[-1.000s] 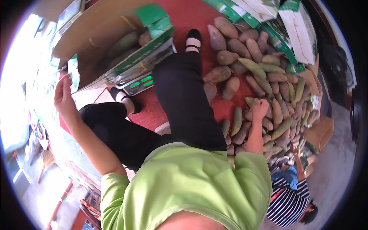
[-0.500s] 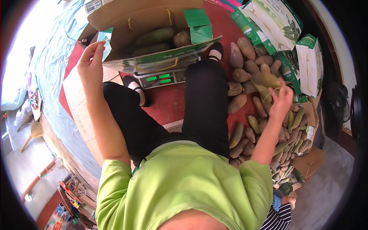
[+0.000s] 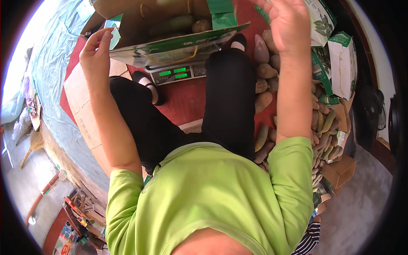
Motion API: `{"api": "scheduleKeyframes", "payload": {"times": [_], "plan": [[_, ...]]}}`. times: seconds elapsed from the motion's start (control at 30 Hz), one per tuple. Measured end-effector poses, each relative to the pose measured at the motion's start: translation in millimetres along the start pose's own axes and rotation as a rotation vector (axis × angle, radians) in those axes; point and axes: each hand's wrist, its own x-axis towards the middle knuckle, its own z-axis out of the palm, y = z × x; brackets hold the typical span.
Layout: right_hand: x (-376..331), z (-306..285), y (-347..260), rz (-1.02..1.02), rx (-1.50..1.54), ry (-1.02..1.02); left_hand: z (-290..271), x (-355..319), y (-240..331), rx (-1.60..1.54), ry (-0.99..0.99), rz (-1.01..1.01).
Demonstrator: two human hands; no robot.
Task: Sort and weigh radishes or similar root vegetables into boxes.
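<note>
My left hand (image 3: 97, 49) pinches the green-and-white side flap (image 3: 115, 37) of an open cardboard carton (image 3: 170, 54). Long green vegetables (image 3: 178, 24) and a round brown tuber (image 3: 201, 26) lie inside it. Beneath the carton is a scale (image 3: 176, 73) with green lit displays, between my feet. My right hand (image 3: 288, 25) is raised at the upper right, above the loose tubers, its fingers apart and partly cut off by the frame's top. Nothing shows in it. To the right spreads a pile of brown tubers and greenish long ones (image 3: 262, 102), partly hidden by my right forearm.
Printed cartons (image 3: 342, 68) stand at the right beyond the pile, with a small brown box (image 3: 338, 172) nearer. A black fan (image 3: 372, 106) is at the far right. Flattened cardboard (image 3: 87, 121) and blue sheeting (image 3: 59, 72) lie at the left. Someone's striped garment (image 3: 309, 238) shows at the lower right.
My right hand has moved up and away from the tuber pile, forward. My left hand keeps hold of the flap. The carton and scale sit slightly higher in the picture.
</note>
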Motion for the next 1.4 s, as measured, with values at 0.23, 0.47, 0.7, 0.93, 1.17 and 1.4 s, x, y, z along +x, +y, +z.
{"api": "scheduleKeyframes", "payload": {"times": [0.23, 0.47, 0.7, 0.93, 1.17, 1.4], "plan": [[-72.2, -77.8, 47.0, 0.072, -0.229, 0.328, 8.3, 9.1, -10.9, -0.048, -0.05, 0.024], [-219.4, -145.2, 159.2, 0.504, -0.405, 0.417, -5.1, 5.6, 1.3, 0.101, -0.071, -0.045], [-352.7, -178.3, 214.0, 0.91, -0.926, 0.102, 0.7, 4.3, -5.8, 0.059, -0.071, -0.049], [-418.4, -243.2, 216.0, 1.092, -1.341, 0.338, 5.9, 4.4, -0.9, 0.133, -0.021, -0.047], [-398.7, -276.9, 185.9, 1.401, -1.475, 0.239, 1.5, 5.1, -1.4, 0.172, 0.005, 0.0], [-406.8, -288.2, 199.3, 1.506, -1.478, -0.014, 8.5, 3.8, -1.0, 0.141, 0.005, -0.052]]}}
